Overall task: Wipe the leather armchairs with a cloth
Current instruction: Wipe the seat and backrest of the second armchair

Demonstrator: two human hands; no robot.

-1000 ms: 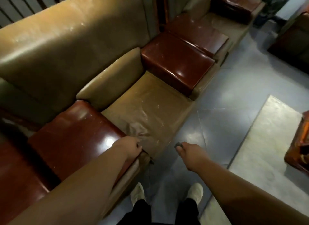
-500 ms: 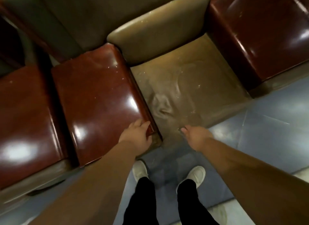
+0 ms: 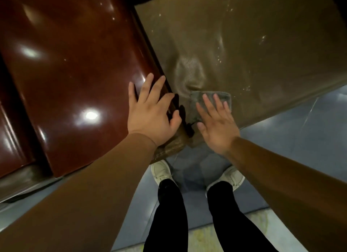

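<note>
Head view: two hands, left hand (image 3: 152,113) on one armrest (image 3: 75,68), right hand (image 3: 216,120) on one cloth (image 3: 210,98).

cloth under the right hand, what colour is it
Grey; the cloth shows best in the head view.

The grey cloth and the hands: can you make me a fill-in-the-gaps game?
1. The right hand presses the folded grey cloth with ____ fingers.
2. The cloth lies on the olive-brown leather ____.
3. The left hand rests on the glossy ____ wooden armrest.

Missing words: straight; seat; reddish-brown
</note>
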